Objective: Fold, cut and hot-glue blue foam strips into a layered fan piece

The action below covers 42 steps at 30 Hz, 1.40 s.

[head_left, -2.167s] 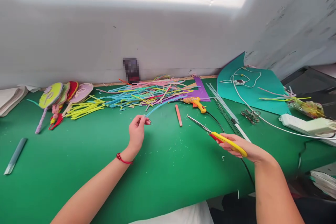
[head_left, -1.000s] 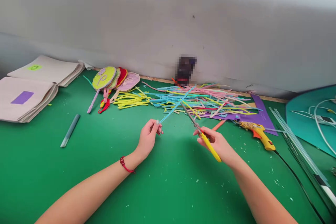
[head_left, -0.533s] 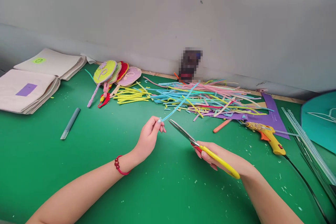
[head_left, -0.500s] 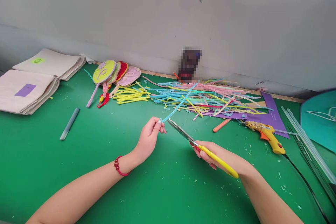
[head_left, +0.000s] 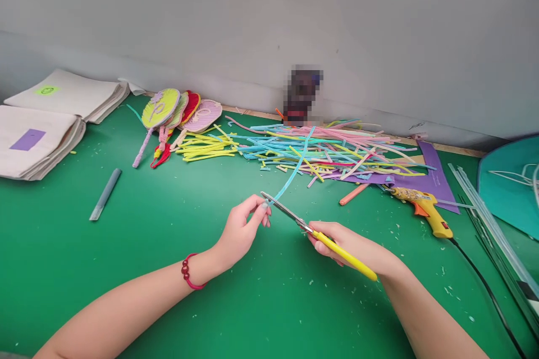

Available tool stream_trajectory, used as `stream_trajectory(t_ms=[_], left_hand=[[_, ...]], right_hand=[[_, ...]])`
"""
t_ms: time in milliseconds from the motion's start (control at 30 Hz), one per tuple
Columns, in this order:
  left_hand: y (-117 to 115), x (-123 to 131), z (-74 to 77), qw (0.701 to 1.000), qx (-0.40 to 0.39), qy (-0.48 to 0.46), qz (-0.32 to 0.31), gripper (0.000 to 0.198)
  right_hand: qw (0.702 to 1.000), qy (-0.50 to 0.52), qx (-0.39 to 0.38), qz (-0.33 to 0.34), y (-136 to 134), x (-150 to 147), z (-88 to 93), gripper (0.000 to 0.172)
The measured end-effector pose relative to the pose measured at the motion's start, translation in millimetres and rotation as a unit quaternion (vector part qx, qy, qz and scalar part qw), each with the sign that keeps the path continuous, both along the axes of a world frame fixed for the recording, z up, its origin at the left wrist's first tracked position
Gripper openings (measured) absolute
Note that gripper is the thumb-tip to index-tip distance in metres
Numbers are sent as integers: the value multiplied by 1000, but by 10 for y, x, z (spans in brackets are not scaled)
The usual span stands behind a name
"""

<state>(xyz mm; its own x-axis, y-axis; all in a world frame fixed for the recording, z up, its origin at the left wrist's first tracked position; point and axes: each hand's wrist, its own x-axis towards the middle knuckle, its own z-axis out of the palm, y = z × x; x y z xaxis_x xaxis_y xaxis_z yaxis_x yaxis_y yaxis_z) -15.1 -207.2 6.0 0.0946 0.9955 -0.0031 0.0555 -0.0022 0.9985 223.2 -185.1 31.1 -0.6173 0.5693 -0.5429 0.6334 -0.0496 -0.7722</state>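
Note:
Between thumb and fingers, my left hand pinches the lower end of a light blue strip, which curves up toward the pile of coloured strips. My right hand grips a pair of scissors with yellow handles. Their blades point up and left, and the tips reach the blue strip just above my left fingertips. Whether the blades have closed on the strip I cannot tell.
Several small fans lie at the back left, near fabric books. A grey stick lies at left. Rightward are an orange stick, a yellow glue gun with a cord, glue sticks and a teal board.
The scissor tips have come up to the blue strip and now cross it by my left fingers. My left hand has moved slightly down and right. The view has shifted a little.

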Motion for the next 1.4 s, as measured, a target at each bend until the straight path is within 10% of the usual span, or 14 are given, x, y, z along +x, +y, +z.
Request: stream_trajectory(t_ms=[1067,1400], left_hand=[[8,28,-21,996,-54,-68,-10,31],[-33,56,-1,996,-44,-79,1,32]], right_hand=[[997,-17,-29,-71,-31,-97,-20,50],[987,-103,78,-96,34,-105,-55,53]])
